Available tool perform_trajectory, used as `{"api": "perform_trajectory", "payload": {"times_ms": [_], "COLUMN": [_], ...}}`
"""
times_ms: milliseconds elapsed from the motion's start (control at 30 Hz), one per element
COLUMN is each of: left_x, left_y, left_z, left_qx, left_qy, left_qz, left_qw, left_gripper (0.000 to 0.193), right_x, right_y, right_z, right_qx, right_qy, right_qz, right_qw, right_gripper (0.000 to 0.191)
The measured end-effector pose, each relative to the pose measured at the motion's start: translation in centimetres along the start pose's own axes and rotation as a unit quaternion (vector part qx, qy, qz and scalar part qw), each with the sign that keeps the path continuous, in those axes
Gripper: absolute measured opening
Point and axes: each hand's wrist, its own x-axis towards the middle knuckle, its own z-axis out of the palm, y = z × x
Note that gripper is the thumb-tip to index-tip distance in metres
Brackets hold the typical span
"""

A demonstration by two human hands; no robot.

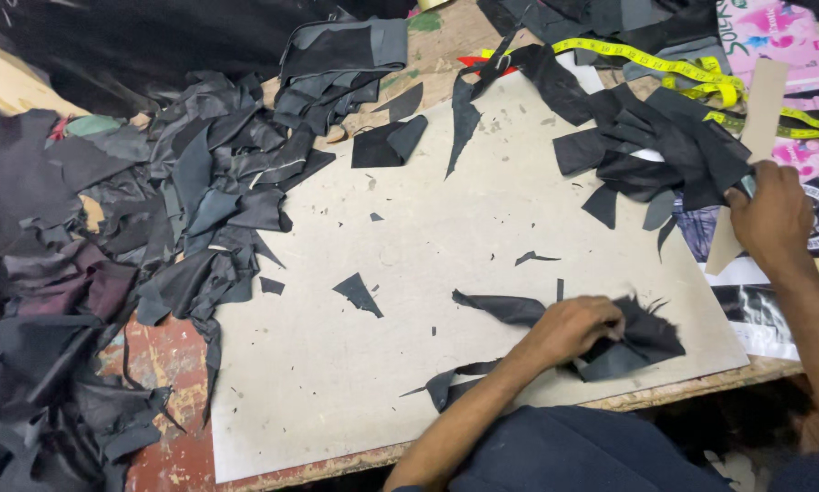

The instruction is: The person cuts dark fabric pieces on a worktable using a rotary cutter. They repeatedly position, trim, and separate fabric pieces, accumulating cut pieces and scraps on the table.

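Note:
My left hand [573, 328] presses down on a dark scrap of leather-like material [637, 342] near the front edge of a pale cutting board [428, 273], fingers curled onto it. My right hand [774, 214] is at the board's right edge, closed on a long tan cardboard strip [763, 114] beside a pile of black scraps [674, 146]. Whether it also holds a tool is hidden.
A big heap of black and grey offcuts [200, 191] lies left of the board, with more behind it. A yellow measuring tape [674, 68] runs across the far right. Pink printed paper [783, 36] lies at top right. Small black slivers [359, 293] dot the board.

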Motion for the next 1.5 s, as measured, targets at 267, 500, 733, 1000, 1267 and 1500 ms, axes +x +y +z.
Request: {"api": "perform_trajectory", "payload": {"times_ms": [267,500,733,1000,1267,1500], "left_x": [-16.8,-20.7,-32.3,-63.8,-56.3,-46.3], "left_y": [-7.8,-10.0,-1.4,11.5,4.7,-5.7], "left_z": [-18.1,-19.6,-6.0,0.3,-11.1,-24.3], "left_qx": [0.22,0.203,0.079,0.17,0.152,0.229], "left_qy": [0.383,0.394,0.263,0.141,0.567,0.416], "left_qz": [-0.291,-0.336,-0.401,-0.884,-0.535,-0.299], "left_qw": [0.849,0.831,0.874,0.412,0.607,0.828], "left_gripper": [0.041,0.03,0.024,0.049,0.029,0.043], "right_x": [-4.1,-11.3,-22.7,-28.9,-16.8,-13.9], "right_y": [-5.8,-24.7,-39.2,-44.4,-66.7,-82.0], "right_z": [0.3,8.5,5.2,0.4,10.1,16.8], "right_qx": [0.028,0.062,0.218,0.277,0.413,0.071], "right_qy": [0.003,-0.171,-0.345,-0.678,-0.308,-0.108], "right_qz": [-0.178,-0.343,-0.574,-0.588,-0.41,-0.652], "right_qw": [0.984,0.922,0.711,0.343,0.753,0.747], "right_gripper": [0.077,0.092,0.103,0.065,0.033,0.037]}}
